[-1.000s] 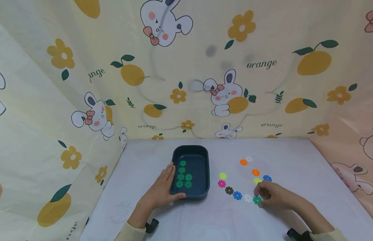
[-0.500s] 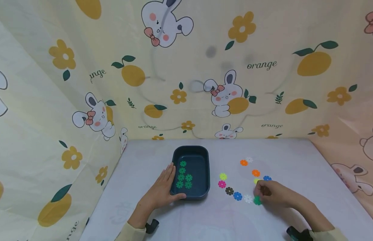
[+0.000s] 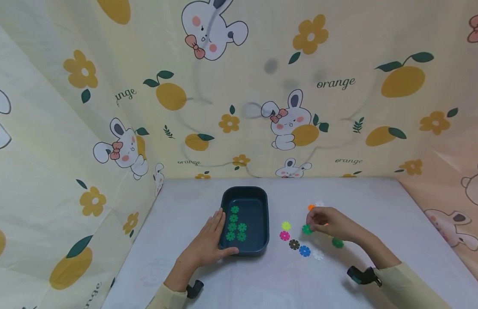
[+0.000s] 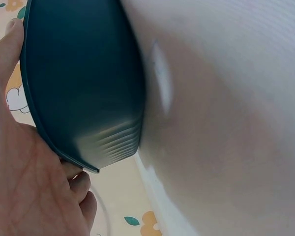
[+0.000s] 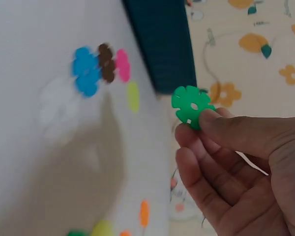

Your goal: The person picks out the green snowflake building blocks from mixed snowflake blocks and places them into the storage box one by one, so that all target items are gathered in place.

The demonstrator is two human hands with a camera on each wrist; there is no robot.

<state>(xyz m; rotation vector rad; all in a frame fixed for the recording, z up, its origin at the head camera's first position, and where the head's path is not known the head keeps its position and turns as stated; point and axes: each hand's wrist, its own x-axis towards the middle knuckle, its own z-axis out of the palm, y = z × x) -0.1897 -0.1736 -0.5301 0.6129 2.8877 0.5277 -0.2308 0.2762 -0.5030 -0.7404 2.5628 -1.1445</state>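
Note:
Between thumb and fingertips, my right hand (image 3: 331, 221) pinches a green flower-shaped plastic disc (image 5: 189, 105), held above the table to the right of the tray. My left hand (image 3: 206, 242) rests against the dark blue tray (image 3: 267, 214), its fingers straight along the left rim and its thumb across the near corner. Several green discs (image 3: 242, 227) lie in the tray's left half. Another green disc (image 3: 337, 243) lies on the table under my right forearm. In the right wrist view the pinched disc stands tilted, its slotted edge free of the fingers.
Near the tray lie yellow (image 3: 286, 225), pink (image 3: 284, 235), dark brown (image 3: 294, 244), blue (image 3: 305, 251) and white discs (image 3: 318, 255). An orange disc (image 3: 311, 207) lies beyond my right hand, which partly hides others. A patterned curtain (image 3: 239, 86) stands behind the table.
My right hand has risen off the table with a green disc and moved left toward the tray, uncovering another green disc. My left hand and the tray have not moved.

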